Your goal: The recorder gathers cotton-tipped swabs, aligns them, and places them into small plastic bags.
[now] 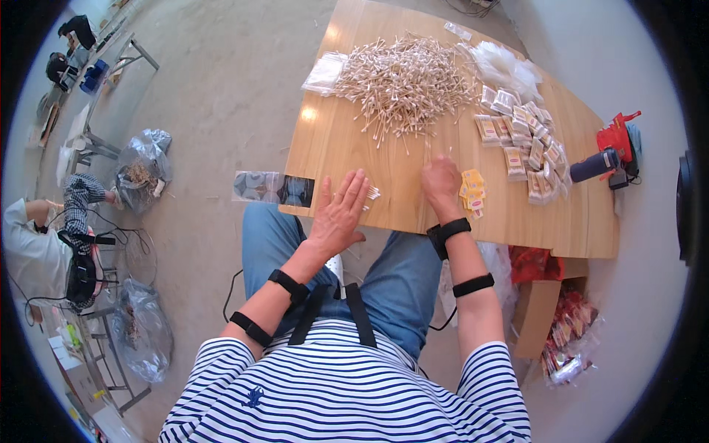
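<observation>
My left hand (340, 212) lies flat at the table's near edge, fingers stretched out, partly covering a few cotton swabs (373, 193) whose white tips show beside it. My right hand (442, 183) is closed in a pinch over the wooden table (406, 177); a thin pale tip, which looks like a cotton swab (450, 150), pokes out at its fingers. Just right of it sits a small stack of yellow-and-white cards (473, 190). Beyond both hands spreads a large heap of loose cotton swabs (406, 81).
Filled swab packets (528, 144) lie at the right, below clear plastic bags (506, 68). A dark cylinder (594, 165) and a red bag (619, 136) stand by the right edge. A cardboard box (538, 317) sits below. Another person (44, 251) is at far left.
</observation>
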